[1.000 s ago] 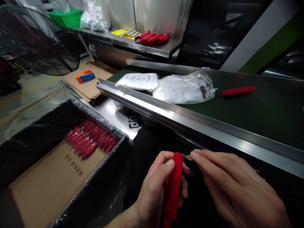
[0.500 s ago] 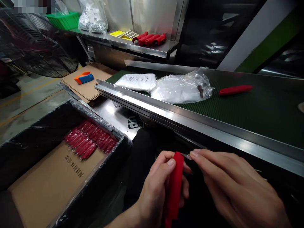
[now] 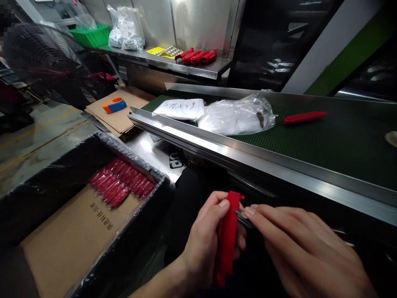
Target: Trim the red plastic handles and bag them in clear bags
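Note:
My left hand (image 3: 206, 236) is closed round a long red part (image 3: 228, 240), held nearly upright at the lower middle, with the thumb on its face. From the right, my right hand (image 3: 297, 244) pinches a small pointed metal blade (image 3: 241, 215) between thumb and fingers; its tip meets the right edge of the red part. Just above the tip, a small red piece sticks out from that edge. Most of the blade's handle is hidden by my right hand. Another red part (image 3: 305, 117) lies on the green conveyor belt (image 3: 347, 140) beyond my hands.
White packets in clear plastic (image 3: 235, 116) lie on the belt behind its metal rail (image 3: 248, 159). At left, a lined black bin (image 3: 133, 227) holds wrapped red parts (image 3: 116, 182) on cardboard. An orange-blue object (image 3: 114, 105) rests on cardboard sheets. Several red parts (image 3: 198, 57) sit on the shelf.
The blade tip has moved from the top corner of the red part down along its right edge. A small red piece now sticks out near the top. The view has shifted slightly.

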A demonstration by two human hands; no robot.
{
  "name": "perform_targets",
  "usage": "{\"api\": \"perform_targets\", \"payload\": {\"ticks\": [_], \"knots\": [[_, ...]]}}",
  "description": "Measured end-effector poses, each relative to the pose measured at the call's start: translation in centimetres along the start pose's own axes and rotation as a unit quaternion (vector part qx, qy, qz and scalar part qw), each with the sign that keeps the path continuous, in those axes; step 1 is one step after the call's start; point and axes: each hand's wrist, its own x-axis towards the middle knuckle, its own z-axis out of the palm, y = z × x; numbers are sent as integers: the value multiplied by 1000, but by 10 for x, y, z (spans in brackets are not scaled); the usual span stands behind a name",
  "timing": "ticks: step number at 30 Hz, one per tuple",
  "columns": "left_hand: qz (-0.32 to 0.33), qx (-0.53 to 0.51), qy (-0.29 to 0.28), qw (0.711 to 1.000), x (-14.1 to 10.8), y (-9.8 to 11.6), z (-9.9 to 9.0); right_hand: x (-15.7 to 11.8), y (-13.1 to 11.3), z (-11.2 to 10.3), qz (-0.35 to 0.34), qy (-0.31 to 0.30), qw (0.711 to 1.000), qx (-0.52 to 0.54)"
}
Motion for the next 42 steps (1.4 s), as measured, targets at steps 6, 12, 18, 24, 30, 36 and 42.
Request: {"api": "perform_targets", "payload": {"ticks": [6,12,18,24,30,36,42], "knots": [[14,-4,2,1000,-6,7,6,-12,-14,0,-24,7,1000,-14],[108,-24,-27,994,-12,8,9,-23,-37,-2,-32,8,999,-28],[94,-8,-49,994,-21,11,8,-25,-56,-7,-35,31,998,-48],[76,-9,-9,997,-29,15,7,-34,-71,-22,17,68,995,70],[89,3,-14,996,-43,10,10,-29,-83,-30,30,75,996,39],[72,20,-26,997,-50,7,17,-33,-92,-28,16,66,998,18],[66,24,-33,997,-44,1,18,-42,-92,-34,67,89,989,96]]}}
